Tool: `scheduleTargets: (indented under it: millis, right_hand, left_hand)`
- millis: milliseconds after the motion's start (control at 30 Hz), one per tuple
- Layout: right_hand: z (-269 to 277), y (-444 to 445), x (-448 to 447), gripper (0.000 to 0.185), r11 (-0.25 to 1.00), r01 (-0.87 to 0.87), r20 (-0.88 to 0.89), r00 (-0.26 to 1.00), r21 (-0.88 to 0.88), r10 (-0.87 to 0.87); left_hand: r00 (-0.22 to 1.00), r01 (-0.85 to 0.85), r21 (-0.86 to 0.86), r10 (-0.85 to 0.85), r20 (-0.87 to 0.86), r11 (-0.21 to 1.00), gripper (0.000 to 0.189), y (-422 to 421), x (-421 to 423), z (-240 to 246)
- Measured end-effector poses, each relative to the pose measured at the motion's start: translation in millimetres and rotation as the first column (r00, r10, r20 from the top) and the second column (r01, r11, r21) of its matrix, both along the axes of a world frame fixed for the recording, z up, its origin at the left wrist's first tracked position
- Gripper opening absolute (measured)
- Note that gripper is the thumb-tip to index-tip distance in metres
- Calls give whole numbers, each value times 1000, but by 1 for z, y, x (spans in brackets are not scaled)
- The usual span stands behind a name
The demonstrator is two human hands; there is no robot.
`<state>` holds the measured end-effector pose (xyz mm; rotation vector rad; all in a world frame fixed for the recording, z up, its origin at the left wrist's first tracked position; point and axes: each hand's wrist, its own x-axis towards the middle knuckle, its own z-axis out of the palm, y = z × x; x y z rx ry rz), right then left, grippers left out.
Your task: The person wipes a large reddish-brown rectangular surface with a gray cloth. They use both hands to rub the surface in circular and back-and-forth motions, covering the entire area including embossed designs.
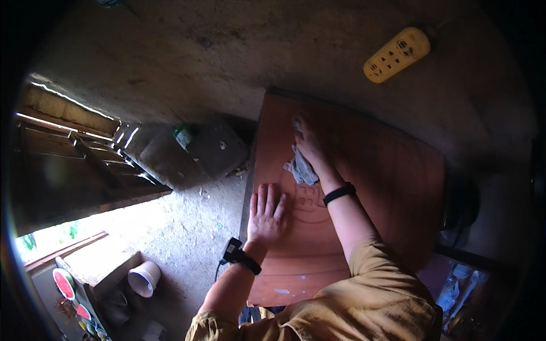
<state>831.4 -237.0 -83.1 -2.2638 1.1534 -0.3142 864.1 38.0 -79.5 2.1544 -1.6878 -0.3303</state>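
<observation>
A reddish-brown table (384, 170) with a design pressed or carved into its top fills the middle of the view. My right hand (309, 143) reaches over its upper part, closed on a grey cloth (303, 168) that trails below the palm. My left hand (266, 217) rests flat near the table's left edge, fingers spread, holding nothing. The left wrist carries a black strap with a small cabled device (234, 251); a black band (340, 194) circles the right forearm.
A yellow power strip (396, 54) lies beyond the table, upper right. On the left are a wooden door or shutter (72, 166), a white bucket (144, 279) and a box-like ledge (98, 264). A green-capped container (183, 137) stands past the table's left side.
</observation>
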Motion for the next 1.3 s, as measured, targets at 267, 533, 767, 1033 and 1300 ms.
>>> scheduleTargets:
  millis: [267, 533, 767, 1033, 1300]
  right_hand:
    - [-1, 14, 61, 47, 951, -239, 32, 968, -195, 249]
    - [13, 141, -50, 49, 835, -519, -96, 855, -181, 510]
    - [-1, 115, -16, 49, 877, -400, -43, 914, -266, 404]
    - [3, 136, -10, 46, 865, -433, -26, 897, -252, 441]
    - [1, 131, -5, 46, 859, -420, 58, 889, -293, 455]
  left_hand:
    - [1000, 6, -7, -6, -6, 1000, 61, 3, 4, 0]
    - [997, -47, -230, 30, -77, 972, 48, 10, 5, -10]
    - [999, 46, -41, -47, -13, 998, 58, 88, -63, 0]
    - [1000, 3, -23, -2, 28, 1000, 59, 99, -77, -13]
    - [1000, 20, 20, -19, -22, 1000, 65, 100, -76, -5]
